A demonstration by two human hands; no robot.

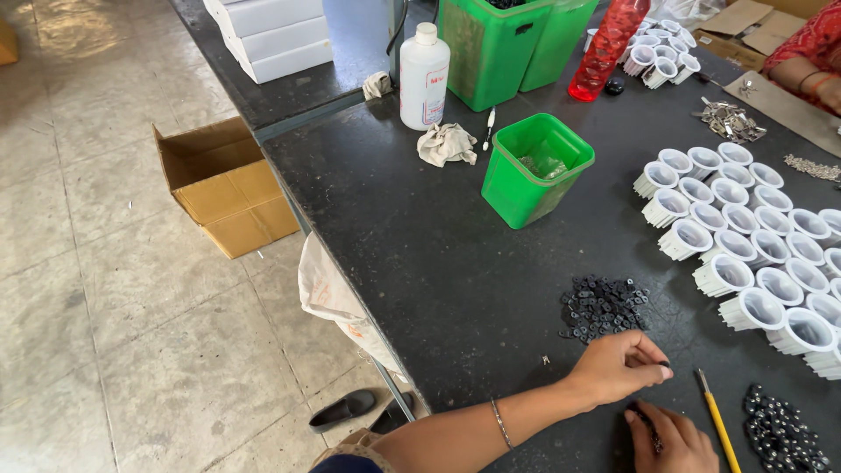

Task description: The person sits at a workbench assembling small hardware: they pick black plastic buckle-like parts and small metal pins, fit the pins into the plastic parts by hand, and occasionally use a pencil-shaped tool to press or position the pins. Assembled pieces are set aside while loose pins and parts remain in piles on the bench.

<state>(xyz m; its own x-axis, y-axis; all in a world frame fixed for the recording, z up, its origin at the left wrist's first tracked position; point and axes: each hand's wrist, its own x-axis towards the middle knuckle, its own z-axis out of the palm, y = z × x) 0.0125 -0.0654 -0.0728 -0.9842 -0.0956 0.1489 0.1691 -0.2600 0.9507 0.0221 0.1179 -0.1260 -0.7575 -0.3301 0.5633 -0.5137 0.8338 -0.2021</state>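
My left hand (618, 366) rests on the dark table (420, 228) near its front edge, fingers pinched on a small black part at the fingertips. Just below it my right hand (674, 442) is curled around another small black piece. A heap of small black parts (603, 307) lies just beyond my left hand. A yellow-handled tool (718, 422) lies on the table right of both hands, untouched. At the bottom right is a second pile of dark rounded parts (782, 434).
Rows of white finned cup housings (745, 236) fill the right side. A small green bin (534, 169), two tall green bins (491, 48), a white bottle (424, 77), a red bottle (604, 48) and a rag (445, 143) stand further back. An open cardboard box (223, 184) sits on the floor. Another person's arm (810, 70) is at the top right.
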